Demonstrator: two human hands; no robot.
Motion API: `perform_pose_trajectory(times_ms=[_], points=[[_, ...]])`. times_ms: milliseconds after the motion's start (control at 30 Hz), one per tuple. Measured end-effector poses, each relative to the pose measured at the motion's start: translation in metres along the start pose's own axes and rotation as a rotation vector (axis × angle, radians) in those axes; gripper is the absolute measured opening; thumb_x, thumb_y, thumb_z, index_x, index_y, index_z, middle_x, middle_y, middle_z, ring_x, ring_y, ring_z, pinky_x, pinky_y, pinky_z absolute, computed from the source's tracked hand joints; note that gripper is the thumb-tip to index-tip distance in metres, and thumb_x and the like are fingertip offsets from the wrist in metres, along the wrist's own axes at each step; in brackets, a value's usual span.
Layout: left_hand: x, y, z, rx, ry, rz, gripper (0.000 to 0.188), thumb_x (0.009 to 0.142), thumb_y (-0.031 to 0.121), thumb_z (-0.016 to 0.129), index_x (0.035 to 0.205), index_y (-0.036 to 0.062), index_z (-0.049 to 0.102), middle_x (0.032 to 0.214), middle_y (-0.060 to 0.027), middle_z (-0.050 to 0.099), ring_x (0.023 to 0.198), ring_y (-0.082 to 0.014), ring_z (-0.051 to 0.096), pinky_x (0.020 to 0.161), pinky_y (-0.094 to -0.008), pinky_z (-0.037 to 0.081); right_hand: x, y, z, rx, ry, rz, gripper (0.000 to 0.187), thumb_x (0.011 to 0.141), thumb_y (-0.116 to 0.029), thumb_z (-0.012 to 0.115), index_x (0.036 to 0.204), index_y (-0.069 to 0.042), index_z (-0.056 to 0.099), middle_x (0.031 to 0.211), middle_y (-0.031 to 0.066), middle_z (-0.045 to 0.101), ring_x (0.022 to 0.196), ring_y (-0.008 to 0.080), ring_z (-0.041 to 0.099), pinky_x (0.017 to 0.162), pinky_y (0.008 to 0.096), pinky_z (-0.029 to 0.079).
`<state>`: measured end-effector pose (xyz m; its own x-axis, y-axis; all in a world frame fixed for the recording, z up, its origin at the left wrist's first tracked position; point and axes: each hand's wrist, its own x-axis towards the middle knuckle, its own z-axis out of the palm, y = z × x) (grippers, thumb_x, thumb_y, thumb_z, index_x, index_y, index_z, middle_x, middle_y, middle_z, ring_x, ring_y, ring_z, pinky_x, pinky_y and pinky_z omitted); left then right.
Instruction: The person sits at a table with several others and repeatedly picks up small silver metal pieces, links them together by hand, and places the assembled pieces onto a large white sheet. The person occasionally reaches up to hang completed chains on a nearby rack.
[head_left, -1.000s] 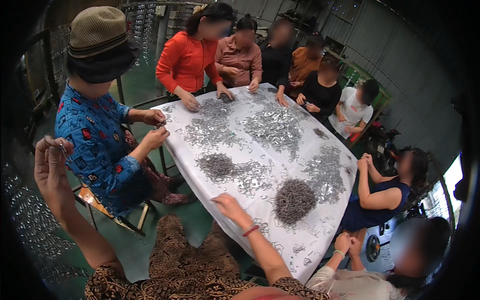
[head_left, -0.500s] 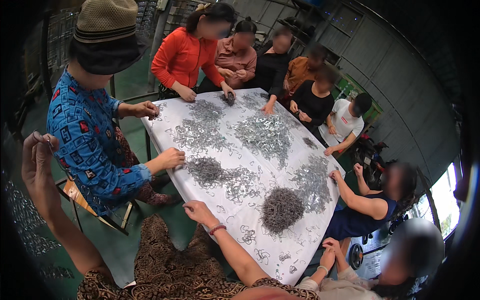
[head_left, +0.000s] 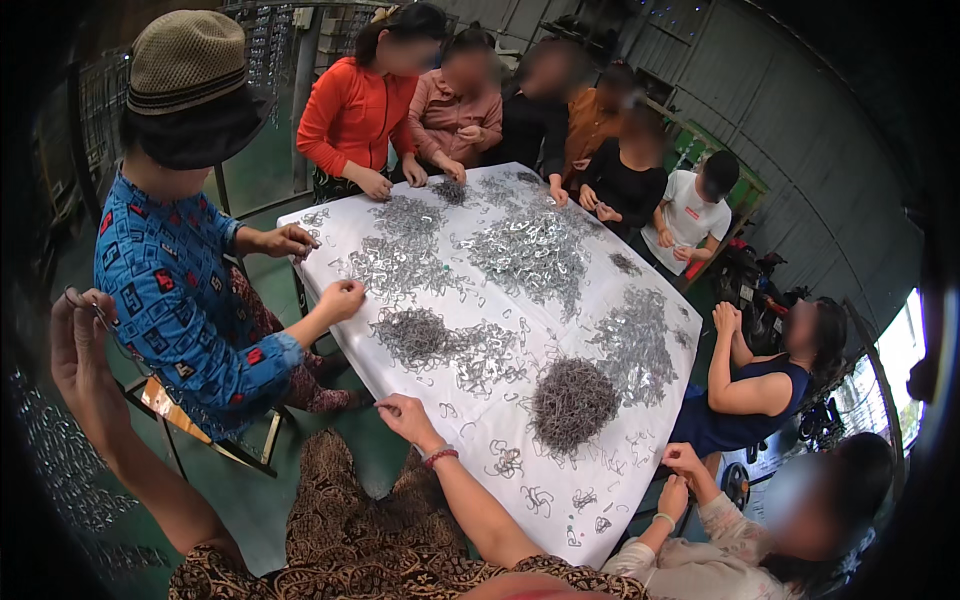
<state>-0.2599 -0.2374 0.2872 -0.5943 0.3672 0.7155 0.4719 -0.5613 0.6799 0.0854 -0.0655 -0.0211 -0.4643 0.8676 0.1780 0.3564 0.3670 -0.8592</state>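
Observation:
Raised at the far left, my left hand (head_left: pixel 80 345) pinches a small metal piece (head_left: pixel 98 312), seen only as a glint at the fingertips. My right hand (head_left: pixel 407 418), with a beaded bracelet at its wrist, hovers by the near left edge of the white-covered table (head_left: pixel 462 432). Its thumb and forefinger are pressed together, and whatever lies between them is too small to make out. Nearest to this hand are a dark grey heap of small pieces (head_left: pixel 413 336) and scattered bent metal hooks (head_left: pixel 487 362). A tall dark heap (head_left: pixel 575 403) stands further right.
A person in a blue patterned shirt (head_left: pixel 185 290) works at the left edge beside a stool (head_left: pixel 165 400). Several co-workers line the far and right sides. Hook piles (head_left: pixel 530 250) cover much of the tabletop. Metal pieces hang in bunches (head_left: pixel 70 450) at the far left.
My right fingers have lifted slightly off the table edge and drawn together. My left hand stays raised. The person in dark blue at the right has pulled both hands back from the table.

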Motion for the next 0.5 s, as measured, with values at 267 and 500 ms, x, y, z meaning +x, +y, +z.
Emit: perform_pose_trajectory(times_ms=[267,500], points=[[0.005,-0.001,0.009,-0.056,0.005,0.006,0.02,0.101,0.017,0.054,0.111,0.0013,0.06,0.097,-0.0041,0.061,0.092,-0.0111,0.057,0.086,-0.0283,0.046,0.003,0.003,-0.002,0.033,0.048,0.008,0.018,0.084,-0.014,0.066,0.096,-0.002,0.073,0.082,0.015,0.07,0.069,0.0216,0.067,0.068,0.0318,0.054],[0.008,0.002,0.015,-0.083,0.013,0.01,0.019,0.102,0.015,0.052,0.112,0.0012,0.059,0.098,-0.005,0.061,0.094,-0.0127,0.058,0.09,-0.0308,0.046,0.003,0.012,0.001,0.143,0.073,-0.017,0.018,0.089,-0.011,0.064,0.097,0.003,0.072,0.082,0.0095,0.071,0.063,0.0128,0.065,0.06,0.0267,0.052]])
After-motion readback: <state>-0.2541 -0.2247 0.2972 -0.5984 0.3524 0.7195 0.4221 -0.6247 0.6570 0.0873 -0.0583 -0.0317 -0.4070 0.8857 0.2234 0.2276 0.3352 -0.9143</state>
